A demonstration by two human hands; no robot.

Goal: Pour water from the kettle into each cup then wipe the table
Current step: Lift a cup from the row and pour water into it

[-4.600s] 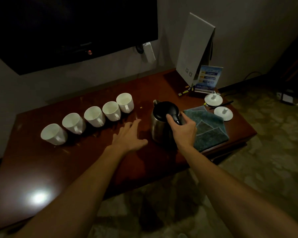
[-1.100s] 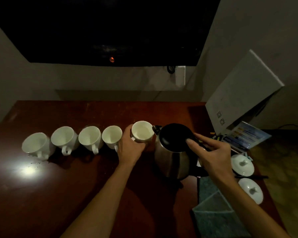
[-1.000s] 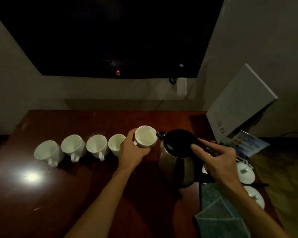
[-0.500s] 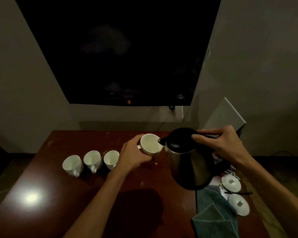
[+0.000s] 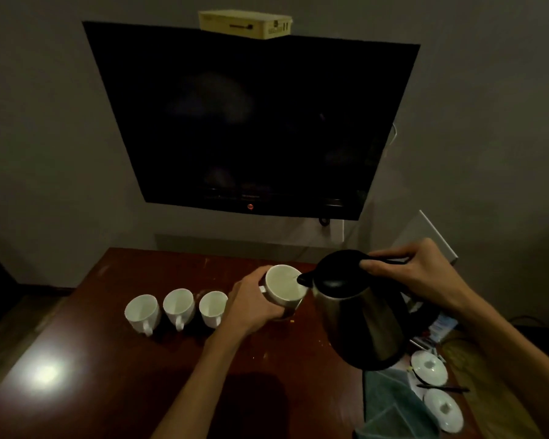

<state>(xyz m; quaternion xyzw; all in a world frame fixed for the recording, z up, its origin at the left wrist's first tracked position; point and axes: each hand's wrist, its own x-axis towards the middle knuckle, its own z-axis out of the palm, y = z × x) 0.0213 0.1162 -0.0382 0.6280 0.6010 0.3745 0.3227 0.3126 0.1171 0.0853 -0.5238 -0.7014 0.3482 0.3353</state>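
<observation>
The left hand (image 5: 251, 307) is gripping a white cup (image 5: 284, 288), hiding a cup behind; the right hand (image 5: 415, 274) is gripping the tilted kettle (image 5: 358, 315), spout at 9 o'clock; any water stream is unclear.

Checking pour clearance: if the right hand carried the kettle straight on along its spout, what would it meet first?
Probably the white ceramic cup held up by the left hand. The right hand grips the steel kettle, spout already at the cup's rim; depth is unclear.

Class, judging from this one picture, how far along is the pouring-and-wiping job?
Done: nothing certain. In hand: left hand holds a cup at the spout of the tilted kettle, gripped by the right hand. Left: three cups in view, then wiping with the cloth.
</observation>
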